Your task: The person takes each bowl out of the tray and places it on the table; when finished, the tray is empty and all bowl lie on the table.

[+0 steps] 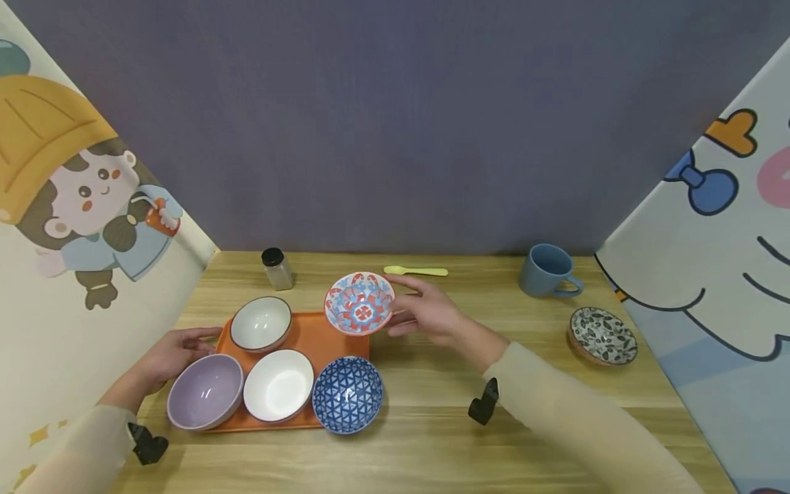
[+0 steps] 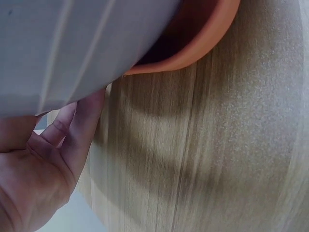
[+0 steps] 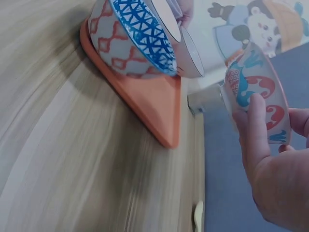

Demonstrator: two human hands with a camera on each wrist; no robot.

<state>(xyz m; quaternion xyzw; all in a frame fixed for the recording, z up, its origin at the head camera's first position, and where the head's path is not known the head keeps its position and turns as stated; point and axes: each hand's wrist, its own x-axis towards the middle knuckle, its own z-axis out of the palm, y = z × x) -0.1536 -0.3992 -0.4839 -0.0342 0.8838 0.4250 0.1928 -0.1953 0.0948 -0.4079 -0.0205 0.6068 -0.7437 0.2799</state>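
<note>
My right hand (image 1: 426,312) grips the rim of a small red-and-blue patterned bowl (image 1: 360,303), held above the back right corner of an orange tray (image 1: 315,336). In the right wrist view, thumb and fingers pinch this bowl (image 3: 260,96) from its side. My left hand (image 1: 175,353) lies at the tray's left edge with its fingers extended, beside a purple bowl (image 1: 206,392) that partly hides it in the left wrist view. Also on the tray are a white bowl (image 1: 279,385), a dark-rimmed white bowl (image 1: 260,324) and a blue triangle-patterned bowl (image 1: 348,395), which overhangs the right edge.
A black-lidded jar (image 1: 278,269) stands behind the tray. Near the back wall lies a yellow spoon (image 1: 415,271). A blue mug (image 1: 548,271) and a floral-patterned dish (image 1: 603,335) stand at the right. Wood-grain tabletop (image 1: 463,425) lies in front, with printed panels on both sides.
</note>
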